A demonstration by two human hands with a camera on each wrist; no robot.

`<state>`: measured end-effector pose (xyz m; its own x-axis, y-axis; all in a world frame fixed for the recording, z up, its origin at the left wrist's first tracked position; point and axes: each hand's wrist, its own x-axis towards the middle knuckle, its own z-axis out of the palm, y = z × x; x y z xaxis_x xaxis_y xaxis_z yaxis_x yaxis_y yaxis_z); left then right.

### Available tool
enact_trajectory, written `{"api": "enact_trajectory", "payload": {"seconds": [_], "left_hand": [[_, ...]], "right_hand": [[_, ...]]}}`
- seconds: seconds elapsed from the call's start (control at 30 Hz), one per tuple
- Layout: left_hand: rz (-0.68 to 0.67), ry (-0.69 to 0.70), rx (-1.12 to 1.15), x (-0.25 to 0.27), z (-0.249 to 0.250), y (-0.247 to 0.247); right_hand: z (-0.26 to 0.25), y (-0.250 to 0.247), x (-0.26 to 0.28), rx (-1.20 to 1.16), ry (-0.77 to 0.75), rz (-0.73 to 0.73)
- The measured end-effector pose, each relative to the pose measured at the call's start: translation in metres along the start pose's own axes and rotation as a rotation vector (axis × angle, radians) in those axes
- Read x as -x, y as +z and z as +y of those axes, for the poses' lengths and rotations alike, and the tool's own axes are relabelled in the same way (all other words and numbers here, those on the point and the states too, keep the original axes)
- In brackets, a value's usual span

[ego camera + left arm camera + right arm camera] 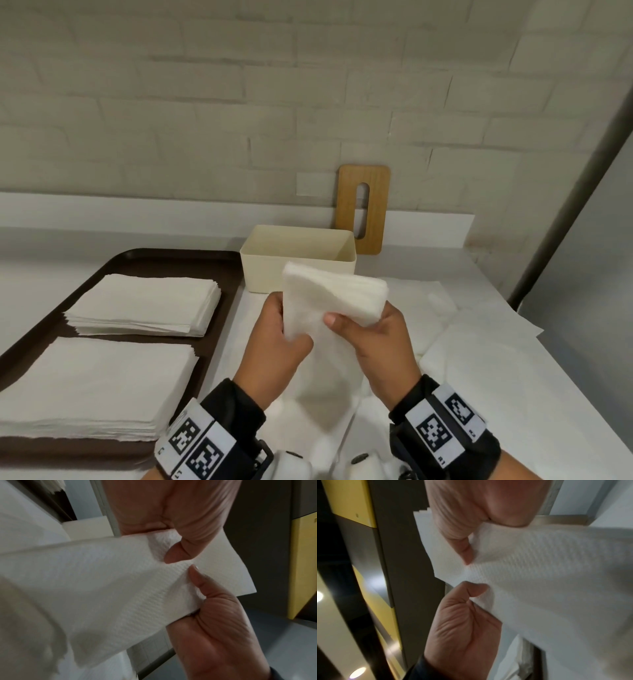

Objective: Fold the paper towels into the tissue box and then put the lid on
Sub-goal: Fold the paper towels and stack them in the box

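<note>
I see both hands up in front of the tissue box (298, 258), sharing one wad of paper towels (334, 301). Left hand (279, 337) has its grip closed on the wad's left edge, thumb on the near face, fingers behind. Right hand (376, 337) has its grip closed on the right edge, thumb (337, 320) pressed flat across the front. Top of the wad is a folded multi-layer block, held just in front of the box's near wall and apart from it; a loose tail hangs from it down toward the desk (513, 394). The left wrist view shows the embossed towel (120, 588) pinched between both thumbs, and the right wrist view shows the same pinch (539, 574) with stacked layer edges at the far end. The box is cream, open-topped, and nothing shows inside it from the head view. The lid (363, 209), wooden with a slot, stands on end behind the box's right rear corner, leaning on the brick wall (239, 102). Left of the box is a dark tray (113, 265) with two stacks of flat towels, the far stack (144, 305) and the near stack (92, 387). Right of the box, more loose white paper (479, 342) lies on the desk.
</note>
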<state>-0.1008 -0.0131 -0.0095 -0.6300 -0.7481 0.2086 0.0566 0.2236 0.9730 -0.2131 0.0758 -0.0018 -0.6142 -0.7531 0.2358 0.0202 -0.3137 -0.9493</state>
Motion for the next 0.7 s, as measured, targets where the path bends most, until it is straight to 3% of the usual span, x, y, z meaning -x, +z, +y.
{"api": "enact_trajectory", "payload": {"seconds": [0.13,0.3,0.43,0.57,0.7], "left_hand": [[-0.036,-0.004,-0.015,-0.003,-0.003,0.0],[-0.179,-0.216,-0.203,0.004,-0.027,0.003],[-0.202,-0.257,-0.198,0.005,-0.026,-0.004],[-0.001,-0.201,-0.027,-0.005,-0.015,-0.022],[0.135,-0.181,0.233,-0.009,-0.017,-0.031]], "right_hand": [[-0.001,0.001,0.001,0.028,-0.014,0.021],[0.01,-0.008,0.007,0.173,0.137,0.022],[-0.004,-0.02,0.003,0.044,0.093,0.076],[-0.024,-0.051,-0.008,-0.03,0.021,0.148],[-0.015,-0.074,-0.005,0.101,0.133,0.123]]}}
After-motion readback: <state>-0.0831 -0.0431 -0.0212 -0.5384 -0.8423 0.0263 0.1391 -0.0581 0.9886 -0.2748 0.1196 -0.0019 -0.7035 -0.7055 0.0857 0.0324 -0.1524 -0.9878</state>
